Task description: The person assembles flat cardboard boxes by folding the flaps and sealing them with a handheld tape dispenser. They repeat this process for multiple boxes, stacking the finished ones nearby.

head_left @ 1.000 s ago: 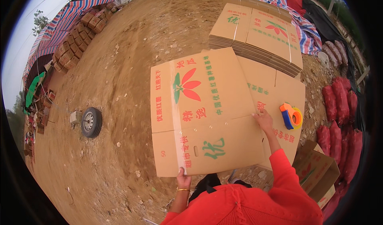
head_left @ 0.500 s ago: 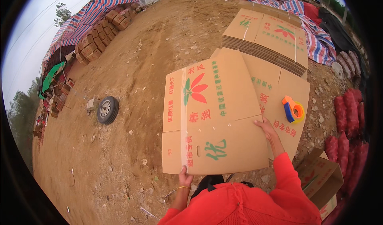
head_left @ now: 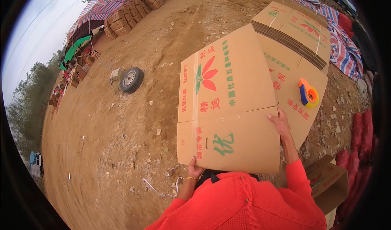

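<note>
A folded-flat brown cardboard box (head_left: 240, 124) with red and green print is held up in front of me. My left hand (head_left: 194, 169) grips its near left edge, thumb on top. On the near right edge my right hand (head_left: 281, 123) is closed around the cardboard, its far fingers hidden beneath. To the right, an orange and blue tape dispenser (head_left: 308, 93) with a yellow roll lies on another flat cardboard sheet (head_left: 299, 122), apart from my right hand.
A strapped stack of flattened boxes (head_left: 291, 32) stands at the far right. An opened box (head_left: 329, 183) and red mesh sacks (head_left: 354, 160) are at the near right. A tyre (head_left: 131, 80) lies on the dirt at left. Piled boxes (head_left: 126, 18) sit under a striped tarp (head_left: 97, 5).
The view has turned left, so the surroundings shift right. Both hands keep their hold on the flat box, which remains raised in front of me.
</note>
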Demonstrator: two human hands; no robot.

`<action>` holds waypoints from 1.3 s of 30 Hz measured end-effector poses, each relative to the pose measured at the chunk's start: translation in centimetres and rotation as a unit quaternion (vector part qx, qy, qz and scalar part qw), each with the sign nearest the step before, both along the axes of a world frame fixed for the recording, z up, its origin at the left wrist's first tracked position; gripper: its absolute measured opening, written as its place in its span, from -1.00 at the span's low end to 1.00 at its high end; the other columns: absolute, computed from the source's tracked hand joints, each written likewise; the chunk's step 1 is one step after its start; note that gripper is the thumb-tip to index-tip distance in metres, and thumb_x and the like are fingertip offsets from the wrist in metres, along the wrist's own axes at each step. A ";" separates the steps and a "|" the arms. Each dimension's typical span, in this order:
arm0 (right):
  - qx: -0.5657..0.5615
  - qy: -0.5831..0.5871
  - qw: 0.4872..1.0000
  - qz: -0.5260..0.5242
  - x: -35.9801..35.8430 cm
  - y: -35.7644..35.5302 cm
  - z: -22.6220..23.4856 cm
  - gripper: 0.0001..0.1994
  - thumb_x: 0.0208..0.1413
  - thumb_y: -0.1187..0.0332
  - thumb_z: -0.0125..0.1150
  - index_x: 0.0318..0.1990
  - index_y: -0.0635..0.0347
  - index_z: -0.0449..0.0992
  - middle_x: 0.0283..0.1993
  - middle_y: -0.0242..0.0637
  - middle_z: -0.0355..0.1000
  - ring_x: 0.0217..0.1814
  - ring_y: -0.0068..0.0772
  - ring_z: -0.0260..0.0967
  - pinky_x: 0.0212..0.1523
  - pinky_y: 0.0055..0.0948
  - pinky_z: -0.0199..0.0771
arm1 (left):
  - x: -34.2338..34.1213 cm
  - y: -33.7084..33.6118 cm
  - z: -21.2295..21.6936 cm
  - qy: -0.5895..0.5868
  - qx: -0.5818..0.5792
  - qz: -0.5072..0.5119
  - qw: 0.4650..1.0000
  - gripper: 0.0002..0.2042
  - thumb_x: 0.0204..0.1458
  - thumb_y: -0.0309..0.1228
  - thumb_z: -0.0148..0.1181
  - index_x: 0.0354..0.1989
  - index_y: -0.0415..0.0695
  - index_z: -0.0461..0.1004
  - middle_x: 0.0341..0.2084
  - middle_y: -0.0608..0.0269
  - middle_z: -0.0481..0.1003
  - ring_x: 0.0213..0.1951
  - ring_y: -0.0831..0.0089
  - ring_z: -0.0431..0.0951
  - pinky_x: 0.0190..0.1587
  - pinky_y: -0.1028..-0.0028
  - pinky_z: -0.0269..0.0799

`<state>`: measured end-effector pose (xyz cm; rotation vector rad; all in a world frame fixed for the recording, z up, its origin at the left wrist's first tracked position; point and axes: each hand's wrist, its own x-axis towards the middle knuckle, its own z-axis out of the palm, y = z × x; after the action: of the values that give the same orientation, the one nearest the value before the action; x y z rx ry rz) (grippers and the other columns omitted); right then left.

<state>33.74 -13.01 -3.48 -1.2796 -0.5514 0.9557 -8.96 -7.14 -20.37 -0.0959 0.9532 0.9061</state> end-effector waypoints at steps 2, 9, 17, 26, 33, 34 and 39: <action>0.009 -0.017 1.000 0.001 -0.6 -0.6 1.6 -0.57 -0.03 0.44 0.21 0.03 0.39 0.36 -0.08 -0.19 0.46 -0.11 -0.45 0.43 -0.06 -0.45 0.43 | 0.8 -0.4 1.1 0.030 -0.028 -0.004 0.999 -0.58 0.17 -0.26 0.04 0.13 -0.22 0.29 0.09 0.10 0.39 0.14 0.15 0.35 0.29 0.13 0.11; 0.064 -0.049 0.996 0.034 -4.5 -2.0 8.4 -0.56 -0.05 0.38 0.30 -0.01 0.38 0.37 -0.11 -0.23 0.46 -0.14 -0.48 0.42 -0.09 -0.46 0.43 | -5.4 3.4 -2.7 0.136 0.067 -0.024 0.988 -0.52 0.14 -0.26 0.09 0.19 -0.24 0.24 0.09 0.00 0.37 0.12 0.11 0.37 0.12 0.18 0.33; 0.032 -0.260 0.954 0.149 -13.8 -0.5 9.9 -0.67 0.01 0.33 0.27 -0.11 0.32 0.41 -0.32 -0.17 0.48 -0.36 -0.44 0.42 -0.33 -0.45 0.40 | -1.0 11.4 14.4 0.404 0.368 -0.002 0.837 -0.20 0.04 -0.16 0.25 0.35 -0.22 -0.08 0.29 -0.13 0.01 0.33 0.17 0.01 0.28 0.25 0.05; 0.006 -0.544 0.786 0.294 -26.0 2.6 -0.5 -0.73 0.02 0.24 0.18 -0.27 0.19 0.29 -0.63 0.04 0.36 -0.52 0.18 0.37 -0.50 0.02 0.31 | -2.0 15.6 20.9 0.540 0.486 -0.028 0.687 -0.10 -0.04 -0.12 0.31 0.35 -0.26 -0.12 0.29 -0.15 -0.04 0.33 0.06 -0.01 0.28 0.16 0.04; -0.038 -0.546 0.731 0.409 -31.5 0.8 -7.9 -0.80 0.05 0.31 0.07 -0.26 0.23 0.29 -0.62 0.01 0.39 -0.49 0.17 0.41 -0.51 0.01 0.35 | -12.1 12.2 6.0 0.622 0.362 -0.111 0.686 -0.05 -0.13 -0.35 0.29 0.35 -0.37 -0.25 0.34 -0.26 -0.17 0.38 0.00 -0.17 0.38 0.22 -0.25; -0.046 -0.539 0.729 0.420 -32.0 0.1 -9.5 -0.80 0.06 0.32 0.05 -0.26 0.24 0.29 -0.61 0.00 0.40 -0.48 0.17 0.41 -0.51 0.00 0.36 | -12.8 11.2 4.8 0.627 0.352 -0.125 0.684 -0.05 -0.14 -0.38 0.27 0.34 -0.40 -0.26 0.34 -0.27 -0.19 0.38 -0.01 -0.19 0.38 0.24 -0.28; -0.053 -0.508 0.731 0.452 -34.4 -1.5 -13.3 -0.72 0.02 0.35 0.08 -0.12 0.23 0.28 -0.59 0.00 0.39 -0.52 0.12 0.41 -0.53 -0.01 0.36 | -15.1 8.3 0.4 0.646 0.311 -0.131 0.685 -0.04 -0.20 -0.42 0.27 0.32 -0.48 -0.26 0.33 -0.29 -0.16 0.38 0.02 -0.17 0.39 0.32 -0.29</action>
<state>-0.69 -14.51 -16.76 -1.6007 -2.1650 0.9671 -24.09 1.21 -19.94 1.4297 1.8055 0.9216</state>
